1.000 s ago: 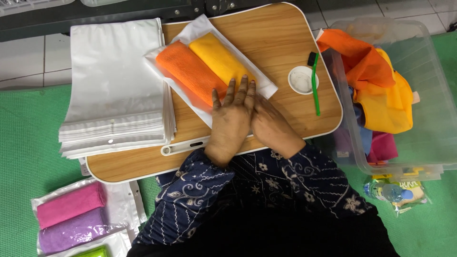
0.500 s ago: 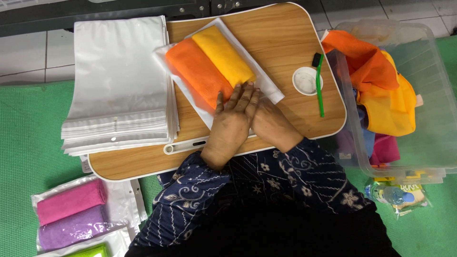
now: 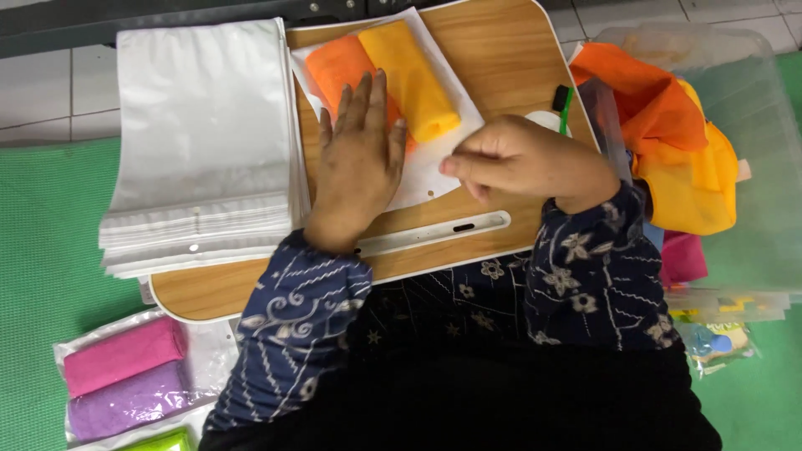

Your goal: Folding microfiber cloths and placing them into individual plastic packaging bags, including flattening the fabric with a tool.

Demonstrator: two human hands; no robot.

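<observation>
— Head view, upper centre: how many rolled cloths lie in the clear bag (image 3: pixel 422 171)?
— Two: one orange roll (image 3: pixel 338 67), one yellow roll (image 3: pixel 409 75), side by side on the wooden tray table (image 3: pixel 501 58).
— And the hands?
— Left hand (image 3: pixel 359 163) lies flat, released, pressing the bag and the orange roll. Right hand (image 3: pixel 522 159) pinches the bag's lower right edge. One stack of white bags (image 3: pixel 200 142) sits at upper left.

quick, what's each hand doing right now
Left hand: open, flat on the clear bag over the orange cloth.
Right hand: pinching the bag's edge.
</observation>
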